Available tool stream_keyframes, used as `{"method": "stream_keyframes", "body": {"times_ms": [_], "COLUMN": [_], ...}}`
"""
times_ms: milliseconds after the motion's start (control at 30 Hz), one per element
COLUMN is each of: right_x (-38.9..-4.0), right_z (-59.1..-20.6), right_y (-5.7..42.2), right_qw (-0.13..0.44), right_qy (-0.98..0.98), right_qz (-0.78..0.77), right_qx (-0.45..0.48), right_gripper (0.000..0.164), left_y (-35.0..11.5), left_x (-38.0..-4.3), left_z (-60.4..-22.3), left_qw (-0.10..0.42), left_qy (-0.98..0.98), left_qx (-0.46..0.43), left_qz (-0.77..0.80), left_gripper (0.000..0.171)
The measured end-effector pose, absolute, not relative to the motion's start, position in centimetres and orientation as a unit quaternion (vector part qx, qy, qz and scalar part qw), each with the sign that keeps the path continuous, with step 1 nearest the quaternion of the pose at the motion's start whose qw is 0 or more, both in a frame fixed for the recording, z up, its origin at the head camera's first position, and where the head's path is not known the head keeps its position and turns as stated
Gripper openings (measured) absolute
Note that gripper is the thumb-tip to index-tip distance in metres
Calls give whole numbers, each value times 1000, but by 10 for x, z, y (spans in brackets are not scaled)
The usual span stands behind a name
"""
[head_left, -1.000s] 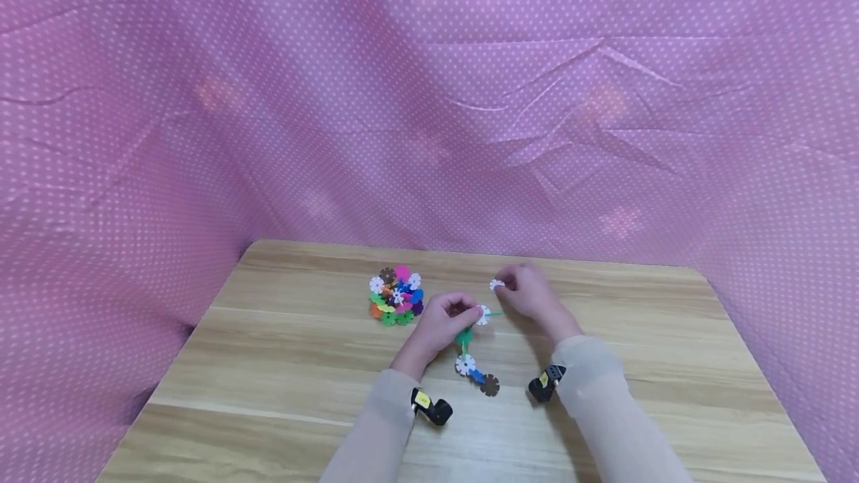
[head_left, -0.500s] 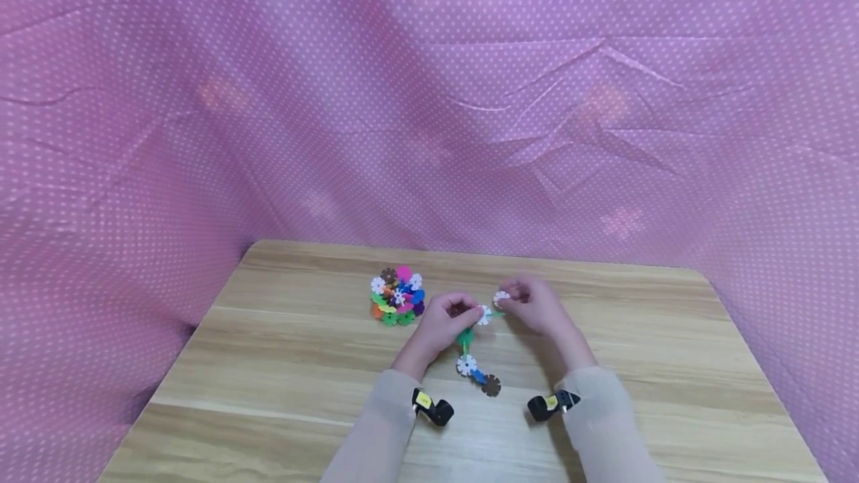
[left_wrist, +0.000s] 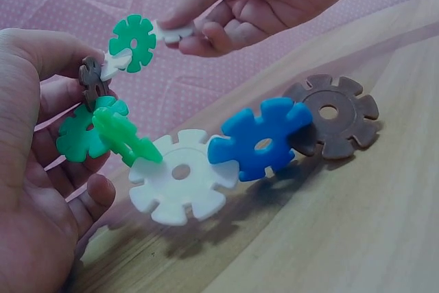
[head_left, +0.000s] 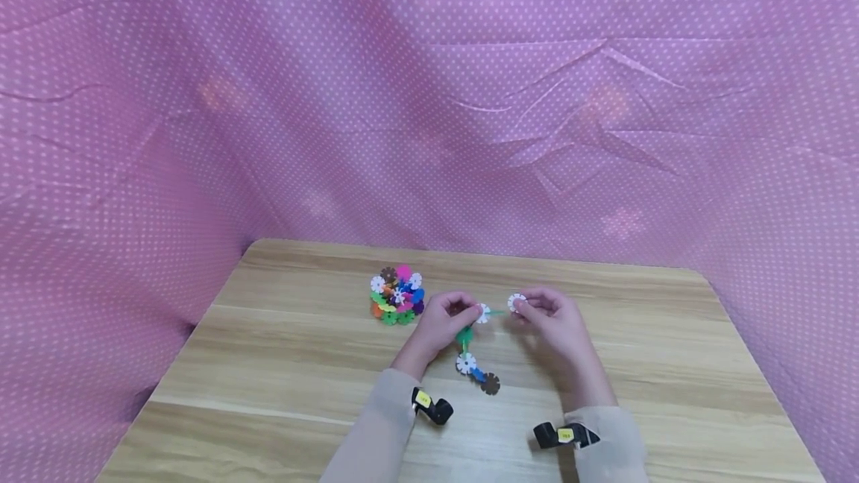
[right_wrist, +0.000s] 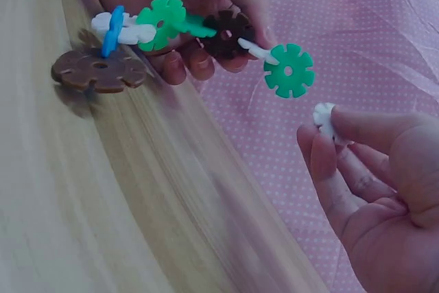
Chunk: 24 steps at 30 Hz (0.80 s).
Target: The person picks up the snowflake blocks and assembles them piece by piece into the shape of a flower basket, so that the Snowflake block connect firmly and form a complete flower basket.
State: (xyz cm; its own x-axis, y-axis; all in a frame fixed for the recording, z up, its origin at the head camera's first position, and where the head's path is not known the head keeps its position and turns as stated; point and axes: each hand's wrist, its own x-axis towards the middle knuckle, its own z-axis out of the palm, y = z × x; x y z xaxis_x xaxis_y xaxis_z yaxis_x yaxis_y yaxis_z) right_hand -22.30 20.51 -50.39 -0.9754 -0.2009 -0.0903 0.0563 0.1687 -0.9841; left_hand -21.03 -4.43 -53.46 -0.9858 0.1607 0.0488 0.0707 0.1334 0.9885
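My left hand (head_left: 438, 328) grips a chain of slotted plastic snowflake discs near its upper end, around a dark brown disc (left_wrist: 92, 80). Beyond the fingers, a white disc (left_wrist: 112, 65) and a green disc (right_wrist: 300, 77) stick out at the end. The chain hangs down through more green discs, a white disc (left_wrist: 161, 186) and a blue disc (left_wrist: 240, 152) to a brown disc (left_wrist: 353, 111) low over the table. Between thumb and fingers, my right hand (head_left: 557, 323) pinches a loose white disc (head_left: 516, 302), held apart from the green end disc by a small gap.
A pile of loose multicoloured discs (head_left: 397, 297) lies on the wooden table (head_left: 302, 364), left of my left hand. Pink dotted cloth (head_left: 429, 133) hangs behind the table and along its sides. A black camera is strapped on each wrist.
My right hand has moved right and nearer to me with the white disc, turning so the disc sits just right of the chain's green end. My left hand has stayed nearly still.
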Motion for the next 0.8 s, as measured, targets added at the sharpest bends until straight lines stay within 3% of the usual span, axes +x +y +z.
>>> {"method": "stream_keyframes", "body": {"times_ms": [300, 800], "right_x": [-216, -217], "right_z": [-501, -507], "right_y": [209, 199], "right_qw": [84, 114], "right_qy": [741, 706], "right_qz": [-663, -697], "right_qx": [-65, -47], "right_gripper": [31, 29], "left_y": [-45, -44], "left_x": [-210, -211], "left_z": [-534, -535], "left_qw": [28, 22], "left_qy": [751, 753], "left_qx": [79, 92], "left_qz": [655, 651], "left_gripper": [15, 14]}}
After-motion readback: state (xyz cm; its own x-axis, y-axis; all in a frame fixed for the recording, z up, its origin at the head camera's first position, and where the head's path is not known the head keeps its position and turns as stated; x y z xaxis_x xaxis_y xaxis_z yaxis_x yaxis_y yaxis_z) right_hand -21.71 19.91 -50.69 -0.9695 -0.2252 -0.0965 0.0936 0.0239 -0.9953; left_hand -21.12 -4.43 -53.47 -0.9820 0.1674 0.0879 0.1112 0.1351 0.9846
